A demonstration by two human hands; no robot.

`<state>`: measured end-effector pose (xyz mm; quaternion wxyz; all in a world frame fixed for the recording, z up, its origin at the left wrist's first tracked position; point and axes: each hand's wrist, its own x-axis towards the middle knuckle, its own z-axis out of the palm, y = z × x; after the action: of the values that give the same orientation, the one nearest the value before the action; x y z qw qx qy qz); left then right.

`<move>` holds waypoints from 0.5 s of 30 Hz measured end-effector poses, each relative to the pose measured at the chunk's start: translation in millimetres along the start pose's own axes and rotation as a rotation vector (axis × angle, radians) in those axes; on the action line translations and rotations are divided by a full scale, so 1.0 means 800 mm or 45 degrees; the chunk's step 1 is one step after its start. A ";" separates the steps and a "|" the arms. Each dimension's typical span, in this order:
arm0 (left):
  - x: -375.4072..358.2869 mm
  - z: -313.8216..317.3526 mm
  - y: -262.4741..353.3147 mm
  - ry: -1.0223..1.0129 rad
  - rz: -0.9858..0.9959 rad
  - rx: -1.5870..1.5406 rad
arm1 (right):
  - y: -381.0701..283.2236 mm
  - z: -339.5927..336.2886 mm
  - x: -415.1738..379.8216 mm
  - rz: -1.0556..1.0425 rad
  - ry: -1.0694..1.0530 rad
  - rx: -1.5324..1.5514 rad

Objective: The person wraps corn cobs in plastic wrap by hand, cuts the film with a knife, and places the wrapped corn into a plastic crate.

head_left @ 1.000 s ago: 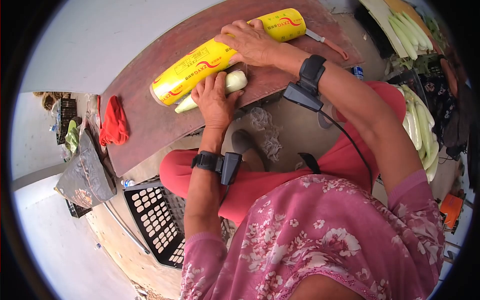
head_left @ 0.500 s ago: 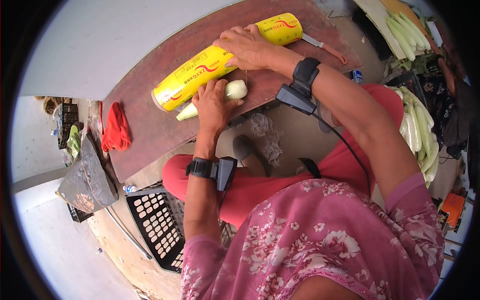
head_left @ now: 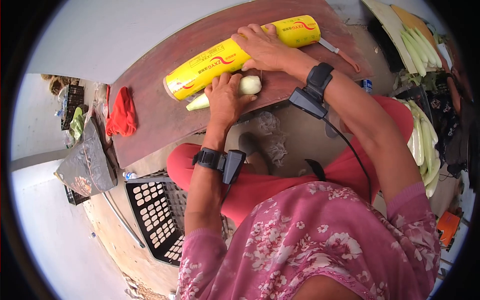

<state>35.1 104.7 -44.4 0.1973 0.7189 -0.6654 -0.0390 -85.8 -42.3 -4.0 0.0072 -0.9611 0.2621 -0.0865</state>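
Note:
A yellow roll with red and dark print (head_left: pixel 200 70) lies across the reddish-brown table (head_left: pixel 155 117). Over its right half rests my right hand (head_left: pixel 265 49), fingers spread on top and thumb at the near side. My left hand (head_left: pixel 226 98) is wrapped over a pale green vegetable (head_left: pixel 250 85) just in front of the roll; its fingertips touch the roll's near edge. The vegetable's rounded end shows right of that hand and its narrow end on the left. A knife with a red handle (head_left: pixel 348 60) lies beyond the roll's right end, its blade partly hidden.
A red cloth (head_left: pixel 121 112) lies at the table's left end. Below stands a black crate (head_left: pixel 155 217), with a grey bag (head_left: pixel 87 162) further left. More long green vegetables (head_left: pixel 424 145) are piled at the right, others (head_left: pixel 420 47) at the upper right.
The whole view has shifted, so table, roll and hands appear further right and slightly higher. Both hands keep about the same hold on the roll and the vegetable.

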 end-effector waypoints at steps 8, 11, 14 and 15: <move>0.004 0.001 0.005 0.019 -0.015 0.057 | -0.004 -0.003 0.009 0.076 -0.069 0.019; 0.004 0.000 0.005 0.010 -0.022 0.062 | 0.000 0.006 0.011 0.085 0.002 0.072; 0.005 0.005 0.004 0.119 -0.009 0.017 | 0.005 0.012 0.016 0.099 0.060 0.100; 0.005 0.006 0.003 0.172 -0.002 -0.005 | 0.005 0.011 0.018 0.106 0.074 0.106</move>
<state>31.5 99.5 -47.4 0.2432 0.7200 -0.6499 0.0083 -74.2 -53.2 -10.3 0.0431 -0.9454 0.2980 -0.1249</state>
